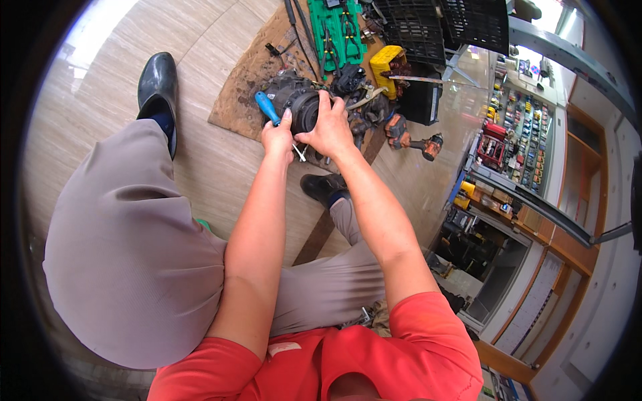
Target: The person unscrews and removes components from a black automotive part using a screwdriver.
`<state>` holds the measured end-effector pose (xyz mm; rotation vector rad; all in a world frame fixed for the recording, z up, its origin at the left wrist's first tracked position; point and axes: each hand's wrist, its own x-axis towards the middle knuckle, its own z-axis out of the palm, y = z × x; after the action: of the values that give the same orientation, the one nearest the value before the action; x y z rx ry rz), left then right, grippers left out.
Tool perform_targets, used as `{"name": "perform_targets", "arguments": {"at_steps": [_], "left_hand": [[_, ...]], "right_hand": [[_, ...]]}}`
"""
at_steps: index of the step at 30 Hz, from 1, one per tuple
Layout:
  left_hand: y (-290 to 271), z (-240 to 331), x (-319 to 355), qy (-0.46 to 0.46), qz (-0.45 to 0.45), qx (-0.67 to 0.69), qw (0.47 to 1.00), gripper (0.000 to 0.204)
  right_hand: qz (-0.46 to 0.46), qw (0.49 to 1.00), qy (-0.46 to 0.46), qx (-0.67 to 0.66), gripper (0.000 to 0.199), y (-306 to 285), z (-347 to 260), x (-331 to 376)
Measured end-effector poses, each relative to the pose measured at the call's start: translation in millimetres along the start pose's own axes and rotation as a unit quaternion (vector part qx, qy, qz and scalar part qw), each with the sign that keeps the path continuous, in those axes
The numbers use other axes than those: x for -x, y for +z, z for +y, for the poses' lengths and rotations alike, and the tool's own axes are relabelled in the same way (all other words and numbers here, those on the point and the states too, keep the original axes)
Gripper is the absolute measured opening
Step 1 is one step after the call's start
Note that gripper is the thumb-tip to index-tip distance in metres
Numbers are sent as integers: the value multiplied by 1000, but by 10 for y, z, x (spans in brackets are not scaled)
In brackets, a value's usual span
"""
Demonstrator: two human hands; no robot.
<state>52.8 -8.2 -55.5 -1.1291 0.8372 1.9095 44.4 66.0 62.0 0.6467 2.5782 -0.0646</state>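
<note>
"Red shirt (428,341) cloth is closest to us, at the bottom of the frame. Where is the thing the hands are on?"

"Just above the middle of the frame. It is a dark machine part (284,85) with a round black wheel (305,111) at its right end. It sits on a brown board (234,100) on the floor (207,60)."

"What are the fingers doing?"

"On the right hand (332,130) they curl round the wheel, with the thumb low and the other fingers high. The left hand (275,139) is mostly closed. It seems to grip a blue-handled tool (266,105), and the handle pokes out to the upper left. How tight it squeezes, I cannot tell."

"Is the part heavy?"

"I think so. It looks like thick metal, so it should feel heavy and hard, and it should not squash. It looks dirty, so it may be slippery too."

"Would it break?"

"Not easily, I guess."

"Where should you hold it?"

"One hand round the wheel's edge, one under the fat body. The wheel might spin, so I would not lift by that alone."

"What else is near?"

"A green tool tray (354,51) at the top, and a yellow box (382,61) and an orange drill (397,131) to the right."
</note>
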Motion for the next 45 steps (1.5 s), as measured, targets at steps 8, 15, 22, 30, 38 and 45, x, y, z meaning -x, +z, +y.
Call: {"name": "perform_targets", "arguments": {"at_steps": [8,15,22,30,38,45], "left_hand": [[-7,-1,-20,2,-5,-17,1000,32],[-14,0,-33,1,1,-21,1000,33],[2,-11,-40,-1,4,-12,1000,31],[1,-32,-62,4,12,-18,1000,32],[14,-41,-73,3,0,-23,1000,33],[-11,-48,-84,-11,0,-16,1000,36]], "right_hand": [[4,1000,2,6,120,7,-1,3],[8,1000,-1,14,119,-4,-13,26],[-1,1000,4,15,121,6,11,5],[12,1000,2,22,118,18,8,31],[9,1000,-10,15,118,28,59,-8],[-11,1000,-2,5,116,-39,-7,11]]}}
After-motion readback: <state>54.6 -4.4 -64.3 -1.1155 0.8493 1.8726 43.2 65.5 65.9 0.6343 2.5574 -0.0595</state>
